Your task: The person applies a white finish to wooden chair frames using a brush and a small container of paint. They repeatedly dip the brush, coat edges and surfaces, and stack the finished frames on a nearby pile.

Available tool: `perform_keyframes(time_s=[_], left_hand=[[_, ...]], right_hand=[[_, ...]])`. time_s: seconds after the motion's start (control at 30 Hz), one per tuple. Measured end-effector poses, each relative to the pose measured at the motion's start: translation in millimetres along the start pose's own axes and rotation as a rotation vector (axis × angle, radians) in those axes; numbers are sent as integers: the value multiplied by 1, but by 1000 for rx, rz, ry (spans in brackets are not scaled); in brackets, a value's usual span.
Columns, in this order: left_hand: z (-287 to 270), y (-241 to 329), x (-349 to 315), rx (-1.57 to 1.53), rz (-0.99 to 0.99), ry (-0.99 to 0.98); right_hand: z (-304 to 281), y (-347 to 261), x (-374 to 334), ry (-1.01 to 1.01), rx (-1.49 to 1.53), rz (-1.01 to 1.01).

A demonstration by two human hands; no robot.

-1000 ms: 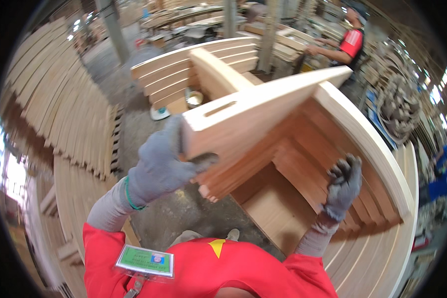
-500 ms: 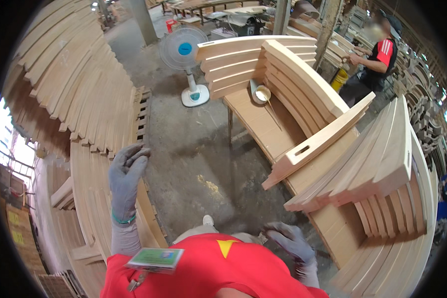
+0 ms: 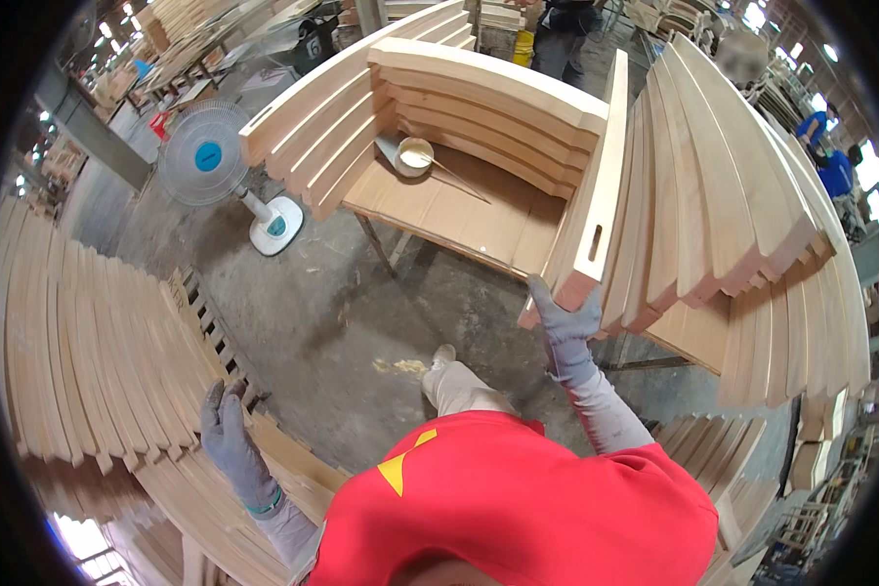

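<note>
My right hand [image 3: 568,337], in a grey glove, is at the near end of a curved wooden rail [image 3: 596,210] with a slot cut near its end. Thumb and fingers lie on either side of that end, gripping it. The rail stands on edge on a cardboard-covered bench [image 3: 498,234]. Over on the left, my gloved left hand [image 3: 232,444] hangs beside a large stack of wooden pieces [image 3: 98,361]. Its fingers are slightly bent and apart, with nothing in them.
A bowl of pale paste [image 3: 415,156] with a stick sits on the bench, enclosed by stacked curved rails [image 3: 488,93]. More rails [image 3: 723,195] are stacked at right. A standing fan [image 3: 205,156] and a pallet [image 3: 205,322] are left of the bench. Behind it stands a person [image 3: 562,39].
My body and view have turned toward the bench. My right hand has come up from beside my body and taken hold of the slotted rail's end. The left hand stays free.
</note>
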State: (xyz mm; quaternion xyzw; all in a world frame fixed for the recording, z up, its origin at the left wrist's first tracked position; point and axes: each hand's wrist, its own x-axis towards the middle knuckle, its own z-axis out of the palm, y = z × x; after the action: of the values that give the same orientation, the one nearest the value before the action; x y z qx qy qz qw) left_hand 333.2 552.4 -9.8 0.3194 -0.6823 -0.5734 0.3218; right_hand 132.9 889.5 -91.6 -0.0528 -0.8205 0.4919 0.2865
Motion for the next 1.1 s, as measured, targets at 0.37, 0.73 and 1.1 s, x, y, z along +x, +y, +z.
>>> perform_keyframes(time_s=[0.37,0.73,1.1], left_hand=[[115,-15,203,68,274,-186],[193,-11,328,244,435,-440],[271,34,385,714,578,-701]], right_hand=[[5,35,-25,191,-39,-77],[-9,-52,-16,86,10,367],[-3,-53,99,-105,-129,468]])
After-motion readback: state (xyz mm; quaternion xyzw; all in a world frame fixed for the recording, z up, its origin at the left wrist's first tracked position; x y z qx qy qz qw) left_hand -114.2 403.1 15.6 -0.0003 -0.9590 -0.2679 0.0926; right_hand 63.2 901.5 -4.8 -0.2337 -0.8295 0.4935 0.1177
